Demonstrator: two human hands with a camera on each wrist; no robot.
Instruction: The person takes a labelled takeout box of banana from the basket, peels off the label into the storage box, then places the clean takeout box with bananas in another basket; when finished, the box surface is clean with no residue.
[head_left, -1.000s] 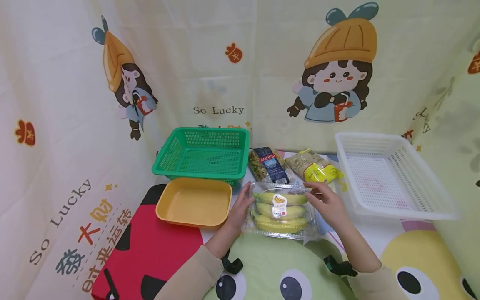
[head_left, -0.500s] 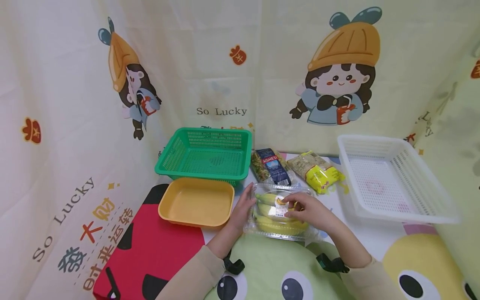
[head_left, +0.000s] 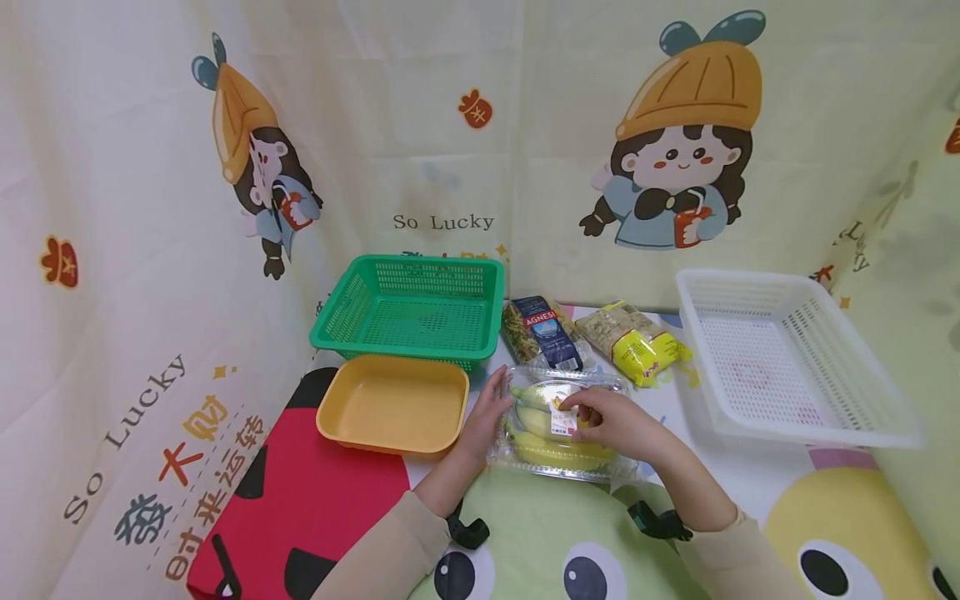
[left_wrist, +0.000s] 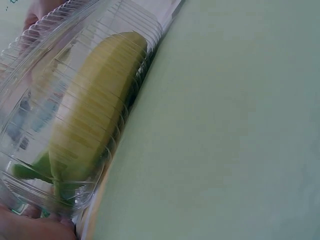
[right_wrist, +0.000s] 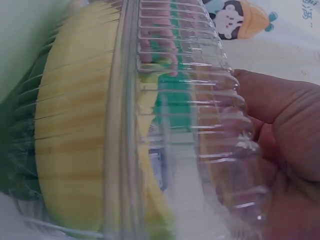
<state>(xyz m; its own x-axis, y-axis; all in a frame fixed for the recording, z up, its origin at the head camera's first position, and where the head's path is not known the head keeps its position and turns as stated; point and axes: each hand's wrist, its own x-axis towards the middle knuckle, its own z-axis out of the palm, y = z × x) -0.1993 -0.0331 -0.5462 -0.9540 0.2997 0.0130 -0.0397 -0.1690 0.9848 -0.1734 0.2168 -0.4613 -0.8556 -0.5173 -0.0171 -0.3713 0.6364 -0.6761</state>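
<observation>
A clear plastic clamshell box (head_left: 525,462) of bananas (head_left: 558,452) lies in the middle of the head view, a white label (head_left: 562,419) on its lid. My left hand (head_left: 480,421) holds the box at its left end; the left wrist view shows the fingers (left_wrist: 37,225) at the stem end. Over the lid, my right hand (head_left: 618,421) has its fingers bent, thumb and index fingertips at the label's right part. I cannot tell whether they pinch it. In the right wrist view the right hand (right_wrist: 295,125) is partly behind the ribbed plastic.
A yellow tray (head_left: 390,404) and a green basket (head_left: 412,346) stand left of the box. Behind it lie a dark-labelled pasta bag (head_left: 546,333) and a bag with a yellow label (head_left: 633,343). A white basket (head_left: 813,433) is at the right, and a patterned cloth wall (head_left: 555,192) rises behind.
My right hand has left the box's upper right edge and moved left onto the label, then shifted slightly there. My left hand stays at the box's left end.
</observation>
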